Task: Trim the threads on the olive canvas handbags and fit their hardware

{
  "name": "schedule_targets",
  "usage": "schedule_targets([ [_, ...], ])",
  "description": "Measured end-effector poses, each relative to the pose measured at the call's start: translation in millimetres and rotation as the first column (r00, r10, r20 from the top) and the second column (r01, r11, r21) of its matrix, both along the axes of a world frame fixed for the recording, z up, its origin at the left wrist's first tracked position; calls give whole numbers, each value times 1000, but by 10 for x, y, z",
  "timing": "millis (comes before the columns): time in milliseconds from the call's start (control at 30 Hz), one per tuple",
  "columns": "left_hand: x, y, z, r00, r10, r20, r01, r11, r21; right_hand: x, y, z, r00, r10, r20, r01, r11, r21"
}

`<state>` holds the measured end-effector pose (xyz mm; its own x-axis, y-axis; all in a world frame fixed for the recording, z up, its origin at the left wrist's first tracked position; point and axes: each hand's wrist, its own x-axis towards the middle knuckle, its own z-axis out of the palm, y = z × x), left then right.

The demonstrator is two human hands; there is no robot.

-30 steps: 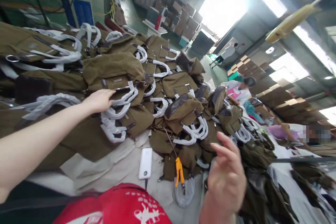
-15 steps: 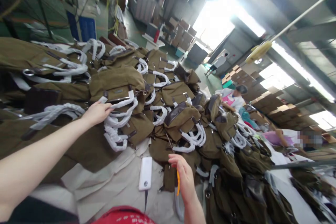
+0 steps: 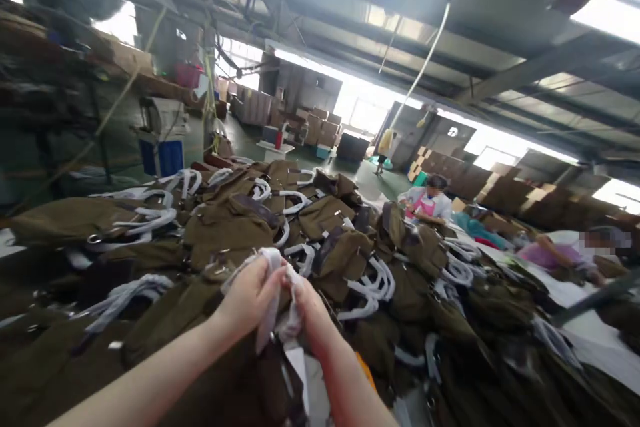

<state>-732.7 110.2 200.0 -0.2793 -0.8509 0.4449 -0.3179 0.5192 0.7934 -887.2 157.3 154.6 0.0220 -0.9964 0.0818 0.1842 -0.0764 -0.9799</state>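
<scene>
Left hand [image 3: 247, 297] and right hand [image 3: 310, 307]: both closed, gripping the white wrapped handle [image 3: 274, 259] between them, fingertips meeting. Handle position: at frame centre, in contact with both hands, neither nearer. Its long axis runs roughly 12 to 6 o'clock and hangs down over the olive bag [image 3: 165, 320]. The pile of bags [image 3: 330, 213] extends from 9 to 3 o'clock. A seated person [image 3: 425, 199] works at 2 o'clock.

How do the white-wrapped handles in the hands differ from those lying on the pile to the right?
The held handles are squeezed together by the left hand and right hand; the pile handles lie untouched in open curves. The hands partly hide the held handles; the pile handles show fully. Both are white-wrapped.
</scene>
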Motion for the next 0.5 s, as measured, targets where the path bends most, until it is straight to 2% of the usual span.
schedule_targets([
  [67, -163, 378, -228, 993, -52, 107, 46, 997, 58, -46, 71, 14, 993, 69, 95, -76, 995, 71],
  [133, -233, 637, -368, 976, -112, 187, 84, 985, 154, -159, 157, 22, 974, 130, 184, -157, 978, 140],
  [233, -193, 779, -354, 899, -307, 312, 221, 934, 281, -389, 243, 63, 964, 121, 235, -168, 967, 191],
  [300, -110, 745, -267, 825, -424, 374, 304, 891, 338, -538, 257, 105, 967, 81, 240, -139, 963, 232],
  [333, -62, 703, -231, 809, -441, 389, 312, 883, 352, -604, 257, 126, 973, 62, 224, -117, 963, 244],
  [400, 32, 590, -206, 829, -378, 412, 246, 908, 340, -718, 263, 167, 993, 20, 120, -48, 969, 240],
  [500, 130, 396, -305, 888, -161, 430, 81, 977, 199, -849, 335, 229, 983, -28, -181, 62, 981, 185],
])
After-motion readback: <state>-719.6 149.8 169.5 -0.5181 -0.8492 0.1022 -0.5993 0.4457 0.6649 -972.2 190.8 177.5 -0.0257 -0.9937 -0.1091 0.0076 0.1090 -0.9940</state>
